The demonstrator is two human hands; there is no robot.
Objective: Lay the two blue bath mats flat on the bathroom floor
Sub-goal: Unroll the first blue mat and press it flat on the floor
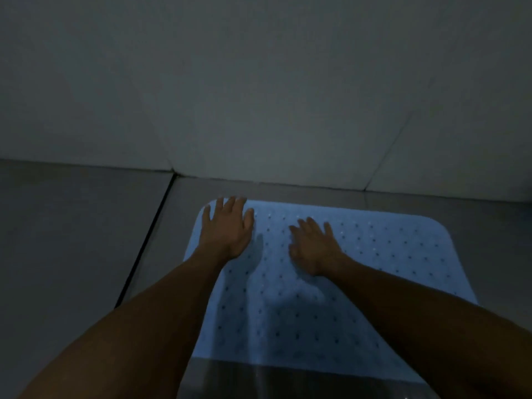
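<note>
One light blue bath mat (pixel 374 263) with rows of small holes lies flat on the grey tiled floor, its far edge close to the wall. My left hand (pixel 227 226) presses flat on the mat's far left corner, fingers spread and straight. My right hand (pixel 313 244) rests flat on the mat near its middle, fingers straight and pointing toward the wall. Both forearms cover parts of the mat's near half. Only this one blue mat is in view.
A pale tiled wall (pixel 259 96) rises just beyond the mat. A dark grout line or floor joint (pixel 146 240) runs left of the mat. Grey floor tile (pixel 63 240) extends to the left, and a shiny strip of floor (pixel 288 381) shows below the mat's near edge.
</note>
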